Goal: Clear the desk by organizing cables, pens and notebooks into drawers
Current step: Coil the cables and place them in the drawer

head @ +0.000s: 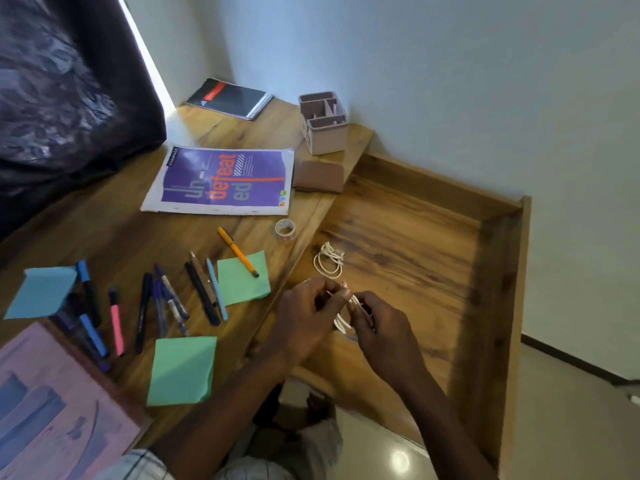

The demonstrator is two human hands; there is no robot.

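Two white cables: a coil (329,260) lies on the drawer (433,244) floor near its left edge. A cable (344,322) is pinched by both hands, left hand (306,315) and right hand (382,329), close together over the drawer's near-left part. Bare wood shows across the drawer's middle and right side.

Left of the drawer, the bench (121,220) carries three notebooks: black (228,98), purple (225,180), pink (52,393). About a dozen pens (202,294) lie there too; they overlap, so the count is rough. There are three sticky notes, two green (181,370) and one blue (41,291). One tape roll (285,229) sits at the bench edge beside the drawer.
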